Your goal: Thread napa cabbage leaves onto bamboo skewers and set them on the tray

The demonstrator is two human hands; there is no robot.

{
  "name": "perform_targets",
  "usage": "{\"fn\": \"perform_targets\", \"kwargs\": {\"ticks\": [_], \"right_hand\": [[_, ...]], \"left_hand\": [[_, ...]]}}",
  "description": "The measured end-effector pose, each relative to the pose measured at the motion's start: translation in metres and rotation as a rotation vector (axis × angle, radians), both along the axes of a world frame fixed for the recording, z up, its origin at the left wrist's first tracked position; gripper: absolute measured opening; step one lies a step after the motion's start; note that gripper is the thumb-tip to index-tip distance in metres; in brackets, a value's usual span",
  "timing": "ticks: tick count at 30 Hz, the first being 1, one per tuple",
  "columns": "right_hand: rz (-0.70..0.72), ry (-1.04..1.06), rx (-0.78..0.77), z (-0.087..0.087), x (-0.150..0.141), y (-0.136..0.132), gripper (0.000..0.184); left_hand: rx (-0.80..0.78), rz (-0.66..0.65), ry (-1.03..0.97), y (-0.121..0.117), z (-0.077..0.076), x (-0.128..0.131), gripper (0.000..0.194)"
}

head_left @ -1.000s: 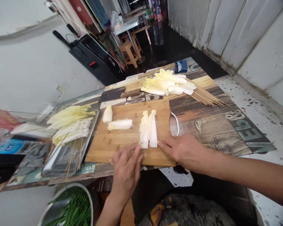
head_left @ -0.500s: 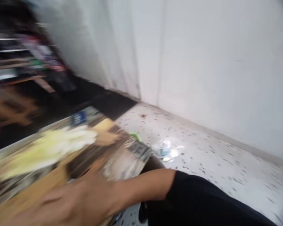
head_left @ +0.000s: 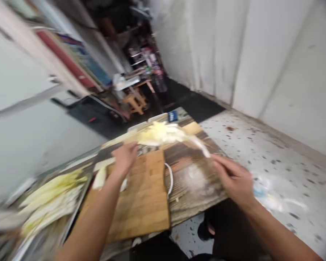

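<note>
The picture is smeared by motion. A wooden cutting board point(head_left: 145, 197) lies on the wood-patterned table point(head_left: 192, 181). My left hand point(head_left: 125, 156) reaches over the board's far edge, fingers bent down and hidden, close to a pile of pale cabbage leaves point(head_left: 160, 132). Small white cabbage pieces point(head_left: 99, 177) lie on the board's left side, beside my forearm. My right hand point(head_left: 232, 175) hovers over the table's right end with fingers stretched out. Its fingertips are at the end of a white cabbage strip point(head_left: 202, 146) trailing from the pile.
A metal tray with cut cabbage point(head_left: 51, 194) sits left of the board. A small blue box point(head_left: 173, 116) stands at the table's far end. A white loop point(head_left: 170, 177) lies by the board's right edge. Speckled floor point(head_left: 274, 170) runs right, with a white wall beyond.
The camera swung right and back again. My left hand went from the board's near edge to its far edge. My right hand left the cut cabbage and moved right over the table.
</note>
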State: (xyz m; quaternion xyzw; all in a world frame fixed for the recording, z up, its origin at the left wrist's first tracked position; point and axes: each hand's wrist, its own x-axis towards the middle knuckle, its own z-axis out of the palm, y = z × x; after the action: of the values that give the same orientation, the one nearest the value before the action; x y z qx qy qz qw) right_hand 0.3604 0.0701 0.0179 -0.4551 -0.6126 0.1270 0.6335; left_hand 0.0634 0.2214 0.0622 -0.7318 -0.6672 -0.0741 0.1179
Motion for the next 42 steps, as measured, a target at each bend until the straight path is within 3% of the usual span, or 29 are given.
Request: {"fn": "perform_targets", "kwargs": {"ticks": [1, 3, 7, 9, 12, 17, 22, 28, 31, 34, 39, 42], "right_hand": [[-0.073, 0.036, -0.026, -0.008, 0.006, 0.005, 0.029], [-0.137, 0.039, -0.077, -0.019, 0.013, 0.012, 0.027], [-0.17, -0.031, -0.045, -0.019, 0.017, 0.008, 0.024], [-0.171, -0.062, -0.019, -0.016, 0.018, 0.006, 0.023], [-0.165, -0.095, -0.026, -0.015, 0.021, 0.007, 0.023], [-0.189, -0.108, -0.032, -0.019, 0.023, 0.005, 0.021], [-0.16, -0.129, -0.027, -0.015, 0.019, 0.002, 0.023], [-0.171, -0.178, 0.027, -0.012, 0.02, -0.003, 0.025], [-0.202, -0.174, 0.043, -0.012, 0.022, -0.006, 0.024], [-0.174, -0.168, 0.027, -0.011, 0.018, -0.008, 0.026], [-0.05, -0.223, 0.044, -0.004, 0.002, -0.002, 0.035], [0.049, -0.309, 0.099, 0.005, -0.012, 0.006, 0.039]], "left_hand": [[0.003, 0.044, 0.026, 0.003, 0.004, -0.018, 0.036], [-0.003, 0.013, 0.064, 0.017, 0.004, -0.034, 0.039], [-0.048, -0.298, 0.128, 0.051, -0.008, -0.016, 0.053], [-0.076, -0.435, 0.158, 0.058, -0.012, -0.005, 0.047], [-0.11, -0.525, 0.194, 0.059, -0.014, -0.001, 0.037], [-0.149, -0.542, 0.26, 0.052, -0.015, -0.005, 0.017], [-0.164, -0.513, 0.281, 0.05, -0.023, 0.002, 0.016], [-0.005, -0.394, 0.206, 0.044, -0.02, 0.007, 0.013], [0.181, -0.291, 0.123, 0.021, -0.011, -0.007, 0.019], [0.334, -0.242, 0.061, -0.024, -0.012, -0.029, 0.026], [0.289, -0.443, 0.077, -0.116, -0.039, -0.054, 0.013], [0.307, -0.452, 0.056, -0.148, -0.048, -0.059, 0.008]]}}
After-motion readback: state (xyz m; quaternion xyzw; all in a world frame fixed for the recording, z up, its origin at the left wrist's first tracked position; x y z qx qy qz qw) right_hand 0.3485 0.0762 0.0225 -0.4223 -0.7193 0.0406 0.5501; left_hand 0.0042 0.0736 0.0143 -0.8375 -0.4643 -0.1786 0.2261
